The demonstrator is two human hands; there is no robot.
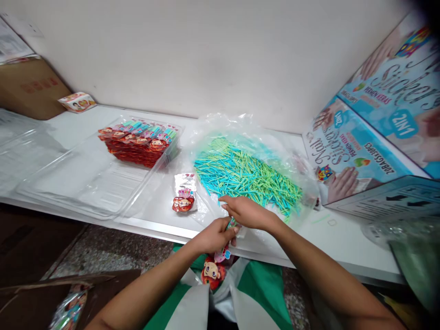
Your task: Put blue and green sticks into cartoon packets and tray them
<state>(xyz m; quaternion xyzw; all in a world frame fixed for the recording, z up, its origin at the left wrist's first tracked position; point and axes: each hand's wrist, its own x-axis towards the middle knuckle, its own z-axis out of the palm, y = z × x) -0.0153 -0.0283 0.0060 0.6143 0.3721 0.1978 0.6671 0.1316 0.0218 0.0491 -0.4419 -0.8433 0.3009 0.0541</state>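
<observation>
My left hand (216,236) is closed around the upper part of a small printed packet (211,271) with a red-haired cartoon figure, which hangs below the table edge. Green and blue shows at the packet's top, between my hands. Just above it is my right hand (249,211), its fingers pressed together and pointing left; what they pinch is hidden. Beyond my hands, a heap of thin green and blue sticks (240,172) lies on clear plastic sheeting (202,130). Another red-haired packet (184,195) lies flat to the left of the heap.
A clear plastic tray (137,201) at left holds a stack of filled packets (137,144). Printed nail-sticker boxes (364,137) stand at right. A brown carton (30,87) and a small box (78,101) sit far left. The white table's front edge (154,231) runs before me.
</observation>
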